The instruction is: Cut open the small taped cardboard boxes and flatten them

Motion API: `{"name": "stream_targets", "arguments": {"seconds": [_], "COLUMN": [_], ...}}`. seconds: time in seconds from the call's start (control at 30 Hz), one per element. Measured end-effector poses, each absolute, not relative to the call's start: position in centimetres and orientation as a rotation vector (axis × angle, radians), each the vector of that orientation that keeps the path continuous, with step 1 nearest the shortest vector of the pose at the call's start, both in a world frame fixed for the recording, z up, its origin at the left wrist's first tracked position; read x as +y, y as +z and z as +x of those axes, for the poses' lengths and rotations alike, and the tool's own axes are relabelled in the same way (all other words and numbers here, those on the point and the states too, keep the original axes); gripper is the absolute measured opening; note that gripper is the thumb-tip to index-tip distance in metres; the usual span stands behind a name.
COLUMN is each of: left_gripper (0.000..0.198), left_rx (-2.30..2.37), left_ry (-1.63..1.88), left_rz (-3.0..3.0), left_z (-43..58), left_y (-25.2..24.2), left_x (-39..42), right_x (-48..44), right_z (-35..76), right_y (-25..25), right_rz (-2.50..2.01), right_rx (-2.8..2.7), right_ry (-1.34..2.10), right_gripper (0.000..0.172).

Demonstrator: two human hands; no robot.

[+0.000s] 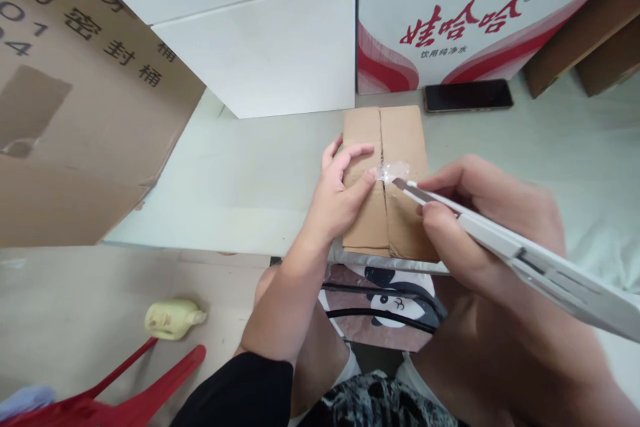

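A small brown cardboard box (406, 137) lies on the pale tabletop, its top flaps meeting along a seam. Across the seam sits a crumpled piece of clear tape (397, 171). My left hand (345, 190) rests on the left part of the box, fingers spread, with the thumb tip beside the tape. My right hand (500, 213) grips a white utility knife (495, 243) with its blade out. The blade tip is at the tape, close to the seam; whether it cuts in cannot be made out.
White cartons (280, 60) and a red-printed carton (460, 40) stand behind the box. A black phone (469, 95) lies before them. A big cardboard carton (90, 147) is at left. Below are a yellow bottle (173, 319) and a panda-printed stool (385, 303).
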State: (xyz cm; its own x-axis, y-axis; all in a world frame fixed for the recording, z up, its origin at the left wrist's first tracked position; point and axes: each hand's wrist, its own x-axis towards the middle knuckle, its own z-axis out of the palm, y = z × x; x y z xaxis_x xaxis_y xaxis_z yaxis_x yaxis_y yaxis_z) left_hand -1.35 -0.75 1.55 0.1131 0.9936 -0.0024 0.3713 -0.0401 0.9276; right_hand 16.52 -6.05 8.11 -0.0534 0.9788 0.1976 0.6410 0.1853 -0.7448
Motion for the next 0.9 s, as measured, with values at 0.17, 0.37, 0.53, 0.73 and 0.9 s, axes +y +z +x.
{"name": "stream_targets", "arguments": {"seconds": [0.17,0.37,0.53,0.73,0.9], "left_gripper": [0.034,0.035,0.034,0.036,0.035], "left_rx": [1.394,1.379,1.372,1.361,1.372], "left_ry": [0.953,0.965,0.965,0.964,0.975], "left_rz": [1.565,1.557,1.56,1.55,1.585], "left_z": [-1.3,-1.2,-1.1,-1.1,-1.1], "left_y": [1.5,1.4,1.4,1.4,1.2], "left_x": [-0.8,-0.8,-0.8,-0.9,-1.0], "right_x": [-5.0,-4.6,-4.6,-4.7,-4.7], "right_z": [16.4,16.0,15.7,15.4,15.4], "right_y": [6.9,6.0,5.7,5.8,5.5], "right_rz": [-1.631,-1.642,-1.637,-1.653,-1.641], "right_rx": [-1.793,-1.852,-1.837,-1.886,-1.916], "right_ry": [0.494,0.413,0.401,0.374,0.299], "right_gripper": [0.007,0.01,0.007,0.006,0.007]}}
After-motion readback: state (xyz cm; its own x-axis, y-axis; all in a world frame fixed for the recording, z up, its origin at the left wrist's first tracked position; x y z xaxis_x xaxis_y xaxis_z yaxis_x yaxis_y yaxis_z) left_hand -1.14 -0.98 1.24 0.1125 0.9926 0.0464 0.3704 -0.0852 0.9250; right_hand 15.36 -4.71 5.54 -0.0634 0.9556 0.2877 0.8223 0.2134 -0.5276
